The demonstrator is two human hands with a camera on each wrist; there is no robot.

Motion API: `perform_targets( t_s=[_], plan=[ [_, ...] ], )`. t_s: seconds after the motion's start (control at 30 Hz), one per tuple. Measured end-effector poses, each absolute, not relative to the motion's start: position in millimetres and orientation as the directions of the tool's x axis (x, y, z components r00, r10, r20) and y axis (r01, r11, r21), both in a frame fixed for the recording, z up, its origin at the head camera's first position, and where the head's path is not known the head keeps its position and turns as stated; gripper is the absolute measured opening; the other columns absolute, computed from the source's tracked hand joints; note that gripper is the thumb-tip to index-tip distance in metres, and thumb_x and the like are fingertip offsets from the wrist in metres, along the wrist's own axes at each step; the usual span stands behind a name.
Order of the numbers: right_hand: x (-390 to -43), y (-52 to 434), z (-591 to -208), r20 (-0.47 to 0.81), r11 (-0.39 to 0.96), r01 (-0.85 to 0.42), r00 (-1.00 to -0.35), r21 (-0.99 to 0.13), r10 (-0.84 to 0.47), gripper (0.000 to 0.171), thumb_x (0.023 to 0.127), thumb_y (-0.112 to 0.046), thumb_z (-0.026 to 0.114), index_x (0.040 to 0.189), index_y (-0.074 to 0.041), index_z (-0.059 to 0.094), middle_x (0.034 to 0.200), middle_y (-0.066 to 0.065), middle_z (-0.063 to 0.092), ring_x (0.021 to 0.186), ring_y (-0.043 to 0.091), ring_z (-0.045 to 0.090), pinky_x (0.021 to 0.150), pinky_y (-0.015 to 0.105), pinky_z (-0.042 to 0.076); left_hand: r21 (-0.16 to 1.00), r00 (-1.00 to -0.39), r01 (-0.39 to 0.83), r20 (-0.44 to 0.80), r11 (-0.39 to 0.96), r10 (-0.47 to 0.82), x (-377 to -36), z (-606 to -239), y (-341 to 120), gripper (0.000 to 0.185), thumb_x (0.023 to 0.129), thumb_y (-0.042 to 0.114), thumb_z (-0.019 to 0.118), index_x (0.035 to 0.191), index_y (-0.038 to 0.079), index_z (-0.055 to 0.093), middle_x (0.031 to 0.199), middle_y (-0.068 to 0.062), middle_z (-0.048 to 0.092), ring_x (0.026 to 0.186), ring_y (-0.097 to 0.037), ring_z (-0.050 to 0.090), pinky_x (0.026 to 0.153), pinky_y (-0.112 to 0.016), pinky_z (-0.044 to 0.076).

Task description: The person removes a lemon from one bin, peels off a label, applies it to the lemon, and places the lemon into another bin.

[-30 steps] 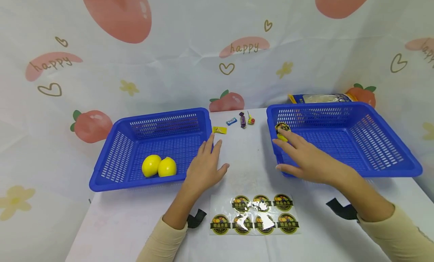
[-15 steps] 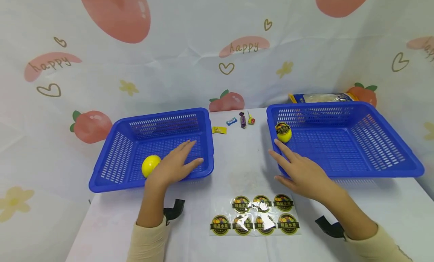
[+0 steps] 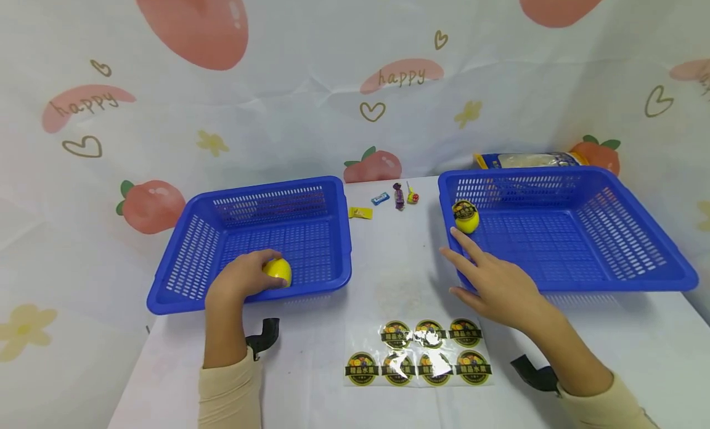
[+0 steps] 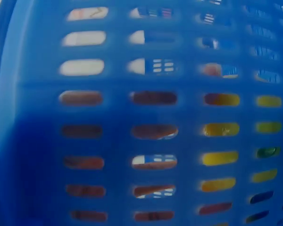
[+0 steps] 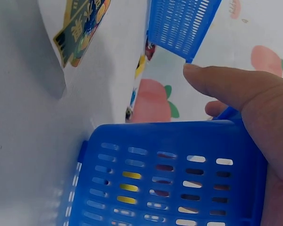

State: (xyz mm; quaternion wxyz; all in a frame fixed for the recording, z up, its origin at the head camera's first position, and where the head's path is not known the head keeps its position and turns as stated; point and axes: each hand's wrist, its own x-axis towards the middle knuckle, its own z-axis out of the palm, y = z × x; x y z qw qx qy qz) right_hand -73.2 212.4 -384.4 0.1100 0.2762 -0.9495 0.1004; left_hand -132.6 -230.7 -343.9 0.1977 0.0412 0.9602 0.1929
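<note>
In the head view my left hand reaches into the left blue basket and grips a lemon, thumb on the near side and fingers over the top. The hand hides whatever lies behind it. Through the basket's slots, the left wrist view shows parts of fingers and the yellow lemon. My right hand lies with spread fingers at the near left corner of the right blue basket. Just beyond its fingertips, a lemon with a round black-and-gold sticker on top sits inside that basket.
A sheet of round stickers lies on the white table between the forearms. Between the baskets at the back are a yellow packet, a blue candy, a purple candy and a lollipop. A bag stands behind the right basket.
My left hand has moved left from the left basket's right rim, into the basket, and taken hold of a lemon. My right hand has drawn back slightly from the stickered lemon, uncovering it.
</note>
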Motion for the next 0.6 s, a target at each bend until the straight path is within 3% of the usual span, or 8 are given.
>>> perform_targets(
  t_s=[0.27,0.47,0.6],
  plan=[
    [-75,212,-384,0.277,0.826,-0.551,-0.817,-0.119,-0.505,0.069,0.084,-0.034,0.081,0.144,-0.012,0.054,0.160,0.015,0.030,0.062,0.013,0.050,0.044,0.022,0.034,0.378,-0.907,-0.008,-0.392,0.926,0.153,-135,-348,-229,0.069,0.087,0.027,0.077,0.146,0.004,0.050,0.138,-0.026,0.052,0.116,-0.043,0.049,0.096,-0.065,0.042],
    [-74,213,-386,0.279,0.828,-0.548,-0.819,-0.119,-0.502,0.070,0.083,-0.036,0.081,0.144,-0.012,0.055,0.160,0.015,0.030,0.063,0.013,0.051,0.044,0.021,0.034,0.383,-0.890,-0.026,-0.430,0.924,0.153,-141,-356,-227,0.075,0.088,0.039,0.073,0.149,0.005,0.045,0.137,-0.026,0.052,0.114,-0.042,0.050,0.093,-0.064,0.045],
    [-72,213,-387,0.277,0.836,-0.536,-0.826,-0.118,-0.491,0.071,0.083,-0.037,0.081,0.144,-0.013,0.055,0.161,0.014,0.030,0.063,0.014,0.051,0.043,0.020,0.033,0.372,-0.894,-0.018,-0.422,0.928,0.152,-144,-359,-225,0.073,0.089,0.044,0.070,0.146,0.005,0.047,0.127,-0.023,0.058,0.109,-0.040,0.051,0.086,-0.058,0.049]
  ],
)
